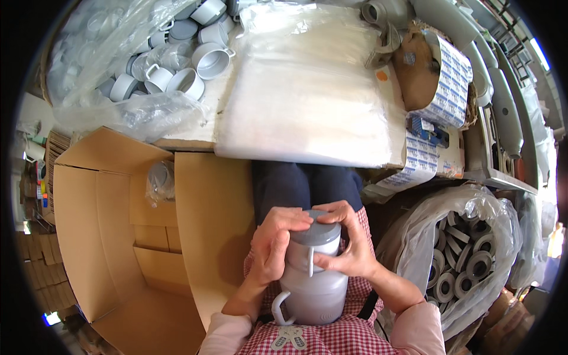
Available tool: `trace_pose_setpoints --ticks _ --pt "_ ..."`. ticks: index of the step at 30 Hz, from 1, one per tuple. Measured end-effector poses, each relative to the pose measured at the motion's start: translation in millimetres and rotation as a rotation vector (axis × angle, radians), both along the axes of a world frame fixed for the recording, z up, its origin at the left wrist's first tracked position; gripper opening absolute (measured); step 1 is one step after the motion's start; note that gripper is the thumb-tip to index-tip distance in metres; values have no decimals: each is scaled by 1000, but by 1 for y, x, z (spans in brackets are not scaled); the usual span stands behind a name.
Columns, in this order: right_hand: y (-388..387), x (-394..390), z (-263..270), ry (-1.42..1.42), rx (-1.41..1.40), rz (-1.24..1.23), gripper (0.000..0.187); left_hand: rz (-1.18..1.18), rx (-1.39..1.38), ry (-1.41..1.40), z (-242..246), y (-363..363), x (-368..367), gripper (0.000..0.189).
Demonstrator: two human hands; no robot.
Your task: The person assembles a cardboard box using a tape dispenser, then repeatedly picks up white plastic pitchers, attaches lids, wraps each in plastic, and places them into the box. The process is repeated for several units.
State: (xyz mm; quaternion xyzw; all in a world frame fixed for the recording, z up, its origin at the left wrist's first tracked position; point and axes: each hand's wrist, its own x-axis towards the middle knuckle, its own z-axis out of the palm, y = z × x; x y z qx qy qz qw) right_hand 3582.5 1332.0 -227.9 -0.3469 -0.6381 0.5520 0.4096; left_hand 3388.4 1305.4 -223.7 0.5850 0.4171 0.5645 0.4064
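A pale grey plastic jug (317,295) stands upright in my lap, with its loop handle toward the lower left. On its neck sits a light grey cup (298,255) with a darker grey disc-shaped end (317,233) uppermost and a small handle facing me. My left hand (277,244) lies against the cup's left side, fingertips on the dark top. My right hand (350,246) grips the right side, its fingers over the top rim and its thumb beside the small handle. Whether the cup is fully seated on the jug cannot be told.
An open cardboard box (120,239) at left holds a bagged grey item (160,181). Loose cups (213,61) fill a plastic bag on the table. Stacked clear plastic bags (306,97) lie ahead. At right are a label roll (452,84), a blue tape dispenser (428,131) and a bag of grey rings (479,264).
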Motion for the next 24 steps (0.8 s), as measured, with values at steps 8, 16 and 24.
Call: trace_pose_setpoints --ticks 8,16,24 --pt "8 3 11 -20 -47 85 67 -2 2 -90 -5 9 -10 35" --pt "190 32 17 -506 442 -196 20 148 327 807 -4 219 -45 19" --pt "293 -11 -32 -586 766 -137 24 234 261 1493 1 481 -36 107"
